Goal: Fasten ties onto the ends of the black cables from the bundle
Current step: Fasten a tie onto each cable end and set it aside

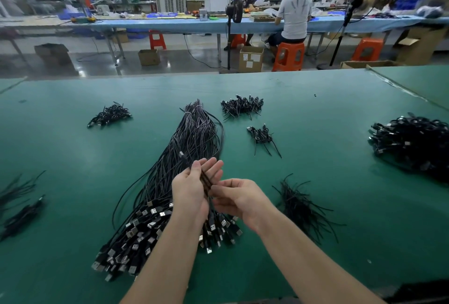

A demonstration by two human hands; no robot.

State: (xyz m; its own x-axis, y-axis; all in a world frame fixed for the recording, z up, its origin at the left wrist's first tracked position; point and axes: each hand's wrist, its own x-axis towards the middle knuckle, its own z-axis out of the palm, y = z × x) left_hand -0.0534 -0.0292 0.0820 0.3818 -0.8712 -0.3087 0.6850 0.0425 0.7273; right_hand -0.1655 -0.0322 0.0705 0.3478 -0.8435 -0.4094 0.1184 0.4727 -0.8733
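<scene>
Green table [315, 182], left hand [192, 187] cradling cables [205, 180], right hand [239, 198] pinching them

Left palm [192, 189] hides perhaps part of the held cable [205, 180].

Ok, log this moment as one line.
left hand: holds cable | right hand: pinches same cable | bundle: on table

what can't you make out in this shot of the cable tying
Head view, the only one:
- Cables in the left hand: whether a tie is on them yet; fingers cover the spot.
- Right hand: its fingertips and what they pinch, hidden behind the cables.
- Bundle: its near plugs, hidden under both forearms.
- Left-edge pile: cut off, blurred.
</scene>
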